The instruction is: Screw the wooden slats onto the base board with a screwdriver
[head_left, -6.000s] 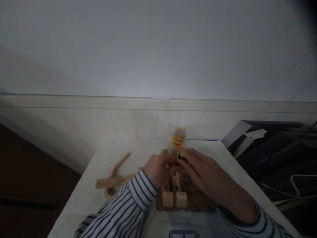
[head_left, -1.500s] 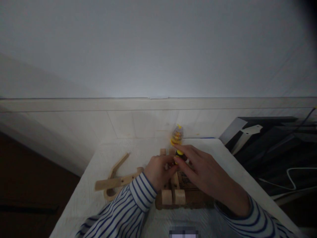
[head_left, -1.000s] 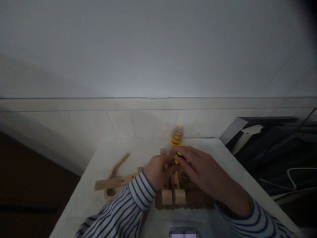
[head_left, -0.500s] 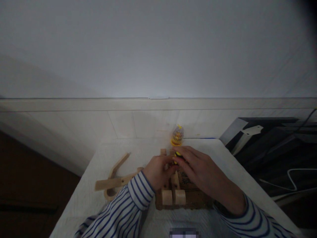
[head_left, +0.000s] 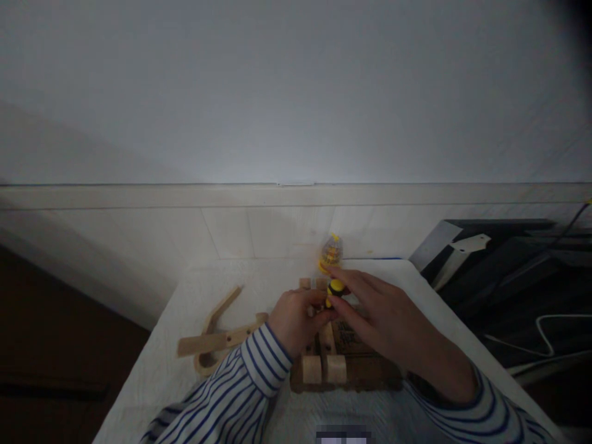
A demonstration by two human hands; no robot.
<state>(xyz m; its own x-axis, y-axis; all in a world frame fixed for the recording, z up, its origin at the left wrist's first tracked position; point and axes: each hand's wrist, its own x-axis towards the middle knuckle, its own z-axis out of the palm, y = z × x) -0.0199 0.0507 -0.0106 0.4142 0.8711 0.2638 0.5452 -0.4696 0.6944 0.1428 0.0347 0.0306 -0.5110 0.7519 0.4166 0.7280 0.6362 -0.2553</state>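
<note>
My right hand (head_left: 377, 311) pinches the yellow-and-black handle of a small screwdriver (head_left: 335, 288), held upright over a wooden assembly (head_left: 324, 364) on the white table (head_left: 259, 280). My left hand (head_left: 296, 320) is closed on the wooden part right beside the screwdriver's tip, its fingers curled around it. Both sleeves are striped blue and white. The spot where the tip meets the wood is hidden by my fingers.
A small clear jar with a yellow base (head_left: 331, 253) stands at the table's back edge. A loose curved wooden piece (head_left: 217, 336) lies to the left. Dark equipment and a white cable (head_left: 546, 333) sit right of the table. A white wall rises behind.
My right fingers have shifted around the screwdriver handle, which now shows more of its yellow top. The left hand and wooden assembly have stayed in place.
</note>
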